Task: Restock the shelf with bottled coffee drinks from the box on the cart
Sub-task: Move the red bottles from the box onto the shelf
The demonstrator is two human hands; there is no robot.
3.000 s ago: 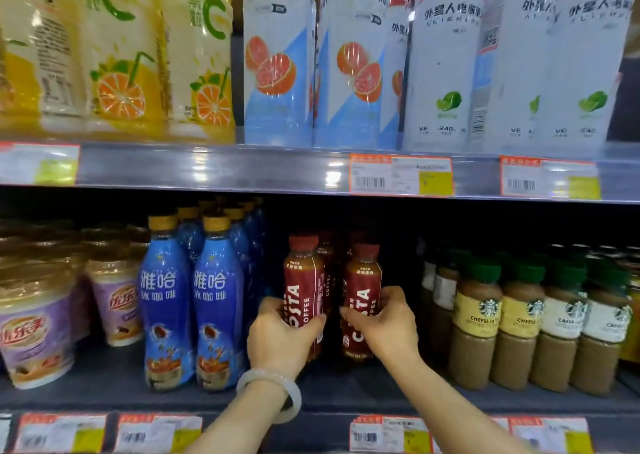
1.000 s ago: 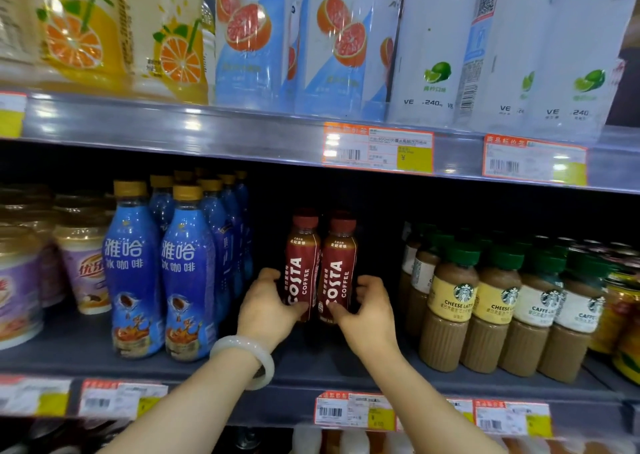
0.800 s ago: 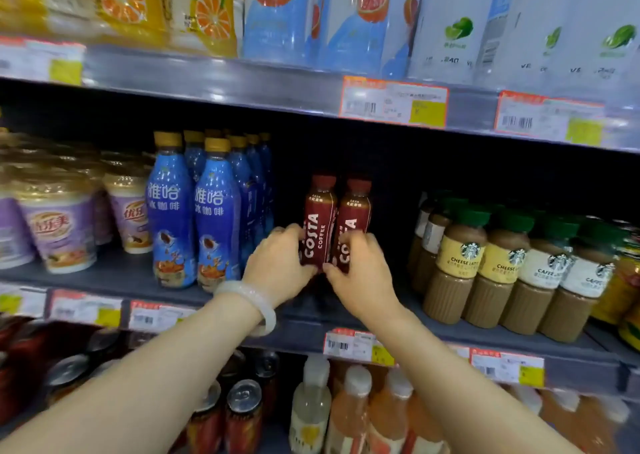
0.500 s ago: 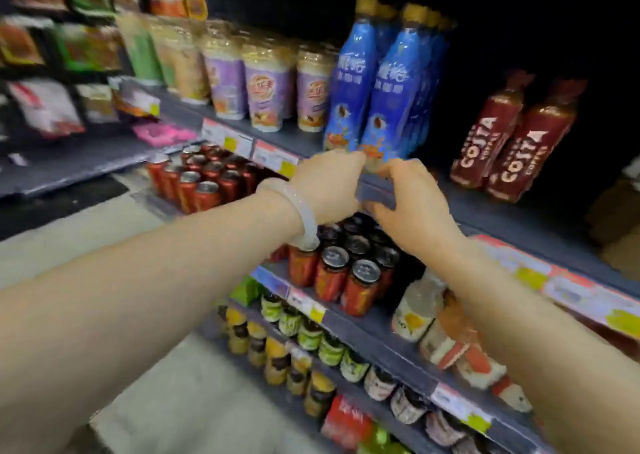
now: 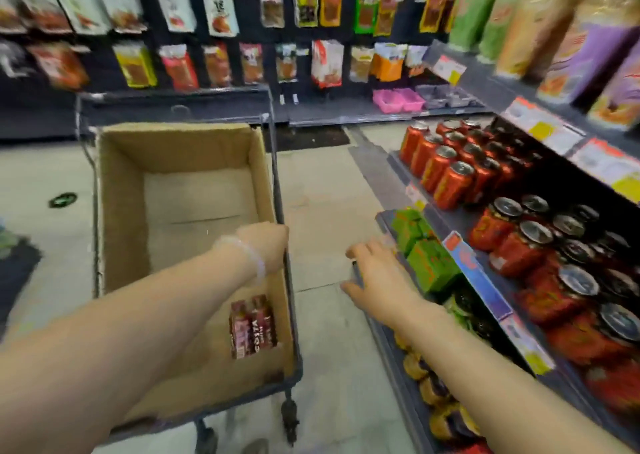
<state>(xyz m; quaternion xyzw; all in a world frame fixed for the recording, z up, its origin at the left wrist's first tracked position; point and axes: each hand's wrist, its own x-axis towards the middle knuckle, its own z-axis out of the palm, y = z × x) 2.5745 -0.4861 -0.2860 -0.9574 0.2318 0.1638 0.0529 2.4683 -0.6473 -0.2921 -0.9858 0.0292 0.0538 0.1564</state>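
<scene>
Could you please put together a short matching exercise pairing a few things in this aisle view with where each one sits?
Things:
1. Costa bottles
2. green cartons
3. pink bins
4. left hand

Places:
A. on the low shelf at the far end of the aisle
B. over the right wall of the box
C. inside the box, at its near right corner
D. at the front end of a lower shelf, beside the right hand

Pairs: 1-C, 2-D, 3-A, 4-B
</scene>
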